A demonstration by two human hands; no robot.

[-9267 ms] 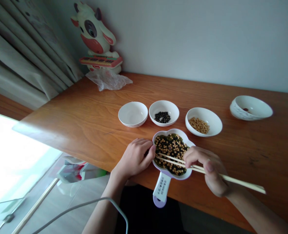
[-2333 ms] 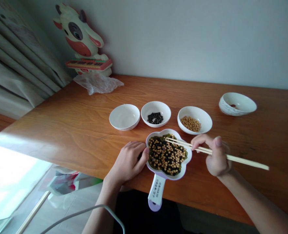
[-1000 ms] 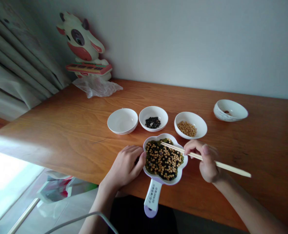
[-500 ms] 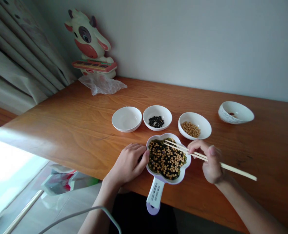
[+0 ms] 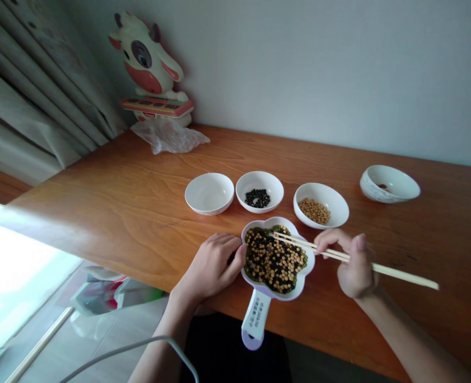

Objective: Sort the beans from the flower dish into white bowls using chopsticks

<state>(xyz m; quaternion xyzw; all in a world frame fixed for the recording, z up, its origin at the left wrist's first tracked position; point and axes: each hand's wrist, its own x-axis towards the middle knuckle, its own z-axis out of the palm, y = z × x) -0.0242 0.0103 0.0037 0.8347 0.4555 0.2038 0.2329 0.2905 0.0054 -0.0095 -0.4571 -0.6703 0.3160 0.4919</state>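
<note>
A flower-shaped pan (image 5: pixel 307 274) with a pale purple rim and a labelled handle sits at the table's front edge, filled with mixed beans (image 5: pixel 275 258) in black, tan and green. My left hand (image 5: pixel 216 263) rests on the table with curled fingers, its thumb and fingertips gripping the pan's left rim. In my right hand (image 5: pixel 355 263) is a pair of chopsticks (image 5: pixel 405 275), their tips among the beans near the pan's upper part. Whether the tips pinch a bean is too small to tell.
Behind the pan stand a bare white bowl (image 5: pixel 209 194), a bowl of black beans (image 5: pixel 273 183) and a bowl of tan beans (image 5: pixel 337 205). Another bowl (image 5: pixel 405 189) with a few reddish bits is farther right. A plastic bag (image 5: pixel 171 137) lies before a cow toy (image 5: pixel 147 64). A cable (image 5: pixel 131 346) crosses below.
The chopsticks' rear end has swung outward to the right and slightly up, with my right hand shifted a little right. The tips stay in the beans. My left hand keeps its place at the rim.
</note>
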